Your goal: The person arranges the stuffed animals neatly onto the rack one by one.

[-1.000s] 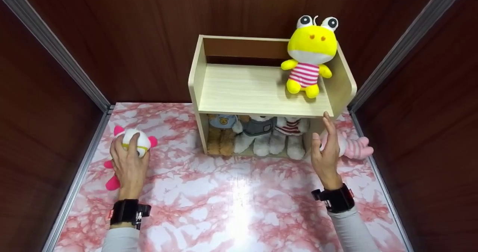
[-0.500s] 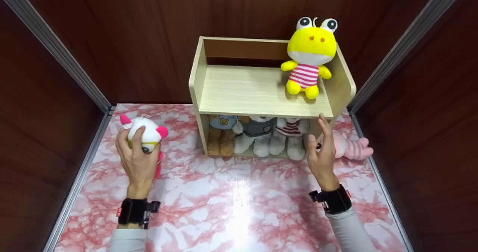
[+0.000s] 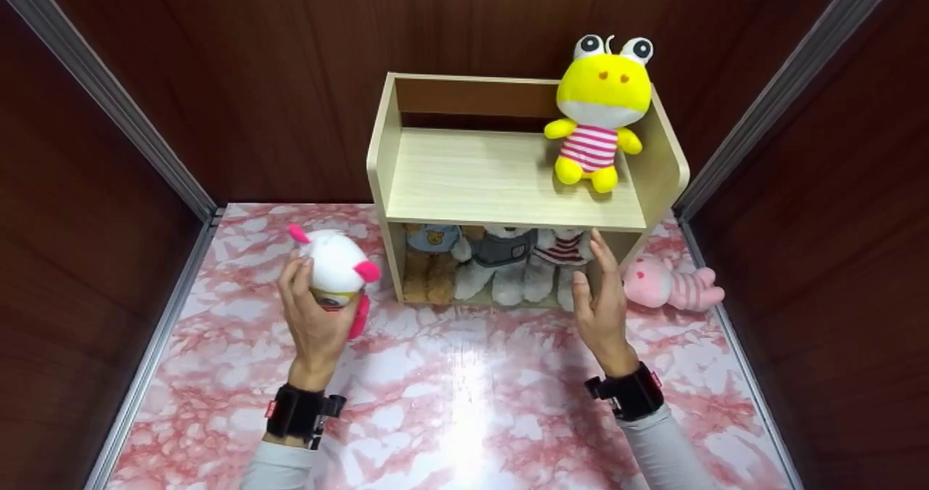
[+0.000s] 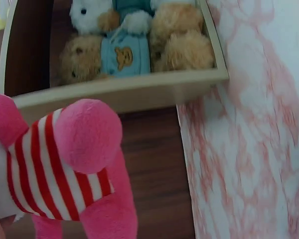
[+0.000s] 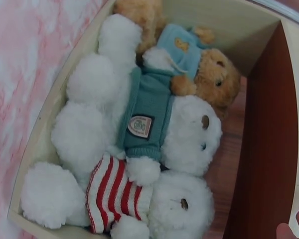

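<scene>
My left hand [image 3: 316, 323] grips a plush toy [image 3: 334, 254] by its white head, with fingers on one side and thumb on the other. The toy has pink ears and a yellow band over its eyes. In the left wrist view its pink limbs and red-striped body [image 4: 55, 169] hang beside the shelf unit's side panel. My right hand [image 3: 606, 323] holds nothing, its fingers straight, in front of the lower right of the pale wooden shelf unit [image 3: 472, 170]. Only its fingertips [image 5: 289, 231] show in the right wrist view.
A yellow frog plush [image 3: 604, 91] sits at the right of the upper shelf. Below sit a brown bear [image 5: 217, 79], a white bear in a green sweater [image 5: 189, 134] and one in red stripes [image 5: 182, 204]. A pink plush [image 3: 675, 287] lies on the floor, right of the unit.
My left hand has lifted the white-headed plush toy off the floor and carried it right, towards the shelf unit. My right hand has moved left, uncovering the pink plush's head.
</scene>
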A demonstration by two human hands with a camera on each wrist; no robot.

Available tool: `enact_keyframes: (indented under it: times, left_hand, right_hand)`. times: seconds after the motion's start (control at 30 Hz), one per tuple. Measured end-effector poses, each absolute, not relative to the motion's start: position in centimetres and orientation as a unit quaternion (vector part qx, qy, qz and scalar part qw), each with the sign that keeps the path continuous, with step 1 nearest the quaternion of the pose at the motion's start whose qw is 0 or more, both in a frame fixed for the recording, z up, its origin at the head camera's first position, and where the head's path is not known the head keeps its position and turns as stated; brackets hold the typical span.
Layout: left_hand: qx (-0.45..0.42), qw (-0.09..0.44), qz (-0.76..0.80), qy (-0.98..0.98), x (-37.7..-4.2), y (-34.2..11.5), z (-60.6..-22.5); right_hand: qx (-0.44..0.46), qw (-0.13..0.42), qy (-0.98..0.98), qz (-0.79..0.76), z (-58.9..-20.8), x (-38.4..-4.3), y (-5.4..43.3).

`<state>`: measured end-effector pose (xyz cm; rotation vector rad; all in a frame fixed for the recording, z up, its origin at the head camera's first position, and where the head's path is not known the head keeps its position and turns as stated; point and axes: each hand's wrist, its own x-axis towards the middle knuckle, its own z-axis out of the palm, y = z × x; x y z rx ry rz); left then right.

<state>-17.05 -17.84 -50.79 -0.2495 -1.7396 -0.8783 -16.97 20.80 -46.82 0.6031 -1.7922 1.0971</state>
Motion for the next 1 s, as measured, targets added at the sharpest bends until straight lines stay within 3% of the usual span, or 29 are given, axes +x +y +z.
enact_keyframes:
  times: [0.37, 0.73, 0.87, 1.0]
  left_hand:
    - [-0.201, 0.567, -0.367, -0.71, -17.2, -13.6, -50.7]
    - [-0.268, 0.567, -0.299, -0.719, -17.2, -9.6, -51.0]
    - [-0.284, 0.565, -0.279, -0.722, -17.2, -8.4, -51.1]
    - [-0.3, 0.563, -0.266, -0.723, -17.3, -7.4, -51.2]
  right_hand:
    - [0.253, 0.426, -0.732, 0.469, -49.6, -18.5, 21.2]
    - [0.298, 0.412, -0.72, 0.472, -48.4, -18.5, 17.9]
    - [0.306, 0.38, -0.731, 0.477, -47.6, -18.1, 16.6]
    - [0.316, 0.308, -0.739, 0.51, -46.9, -17.4, 15.5]
